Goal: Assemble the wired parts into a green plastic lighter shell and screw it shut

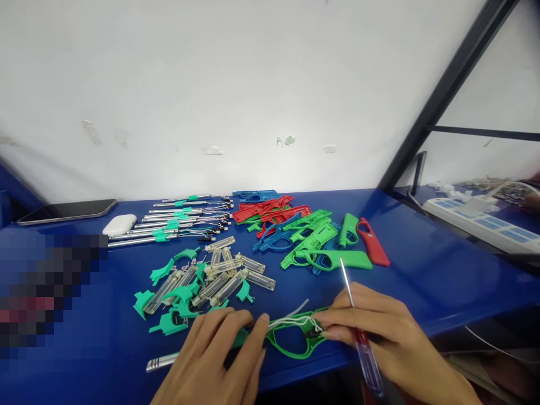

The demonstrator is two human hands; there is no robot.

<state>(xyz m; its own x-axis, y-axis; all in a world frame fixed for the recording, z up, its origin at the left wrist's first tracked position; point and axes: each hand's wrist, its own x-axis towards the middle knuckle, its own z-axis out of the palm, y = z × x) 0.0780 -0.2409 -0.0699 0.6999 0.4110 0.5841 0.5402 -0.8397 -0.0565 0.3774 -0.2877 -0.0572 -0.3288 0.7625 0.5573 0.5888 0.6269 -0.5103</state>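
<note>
Near the table's front edge lies a green handle shell with white wires and a small black part in it. My left hand is closed over the shell's left end, where a silver tube sticks out to the left. My right hand has a screwdriver between its fingers, its metal shaft pointing up and away. The thumb and a fingertip of that hand pinch at the shell's right part by the wires. What exactly they grip there is hidden.
Clear tanks and teal clips lie behind my left hand. Silver tubes with wires, a white case and a phone are farther back. Green, red and blue shells lie centrally; a power strip is right.
</note>
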